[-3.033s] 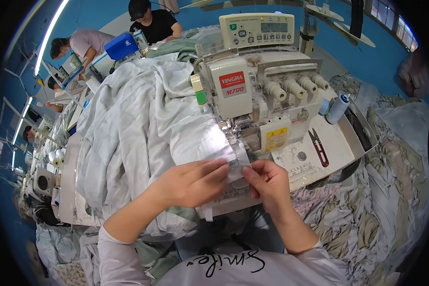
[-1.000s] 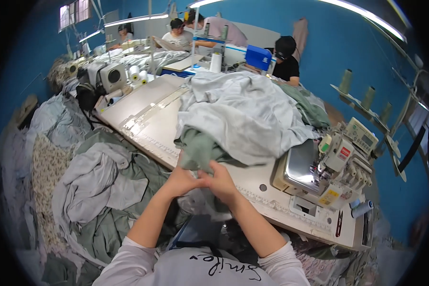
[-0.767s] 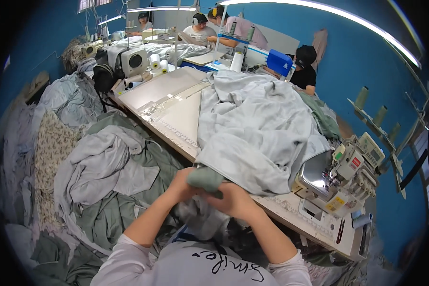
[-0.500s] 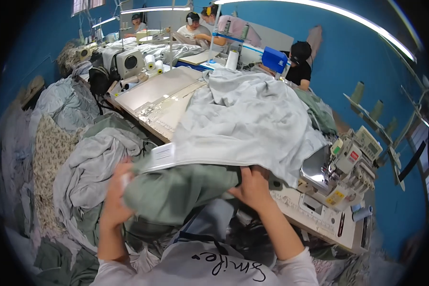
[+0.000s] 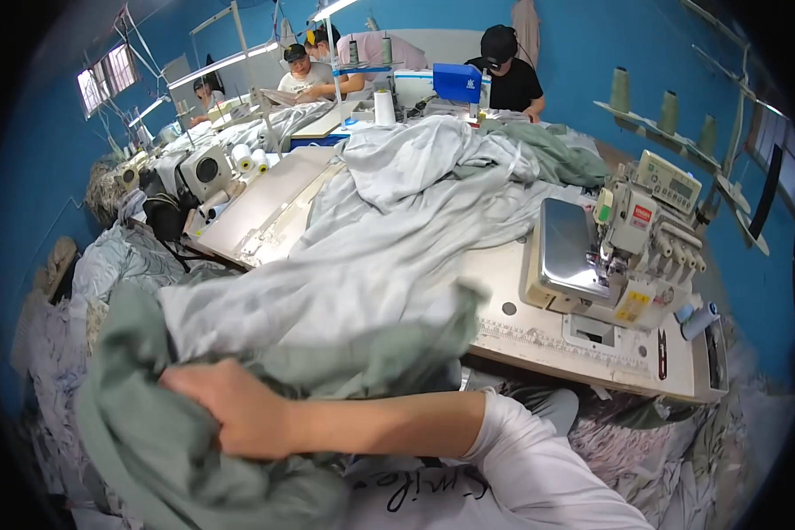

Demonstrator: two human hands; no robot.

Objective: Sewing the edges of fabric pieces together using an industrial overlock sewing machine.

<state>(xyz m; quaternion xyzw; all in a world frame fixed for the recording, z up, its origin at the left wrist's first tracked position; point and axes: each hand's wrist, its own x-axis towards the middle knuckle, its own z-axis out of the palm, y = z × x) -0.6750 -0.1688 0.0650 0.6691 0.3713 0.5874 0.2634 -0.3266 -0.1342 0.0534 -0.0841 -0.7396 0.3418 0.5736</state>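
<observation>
Reaching across my body to the left, my right hand (image 5: 247, 411) is closed on a bunched grey-green fabric piece (image 5: 137, 406). The fabric hangs in folds around the hand and down over my lap. It lies against a large pale grey fabric piece (image 5: 389, 238) that stretches from the sewing table toward my left side, its near part blurred by motion. Whether the two are joined I cannot tell. My left hand does not show; the green cloth covers the area on that side.
An overlock sewing machine (image 5: 623, 243) stands on the table (image 5: 539, 331) at the right, with scissors (image 5: 662, 355) and a thread spool (image 5: 700, 320) beside it. Cone threads (image 5: 669, 113) sit on a rack above. Fabric heaps (image 5: 119, 261) fill the left. Several people work at the back.
My right hand has swung from the table edge to the far left, pulling the fabric along. My left hand has gone out of sight. The view has shifted, and the overlock machine is uncovered.
</observation>
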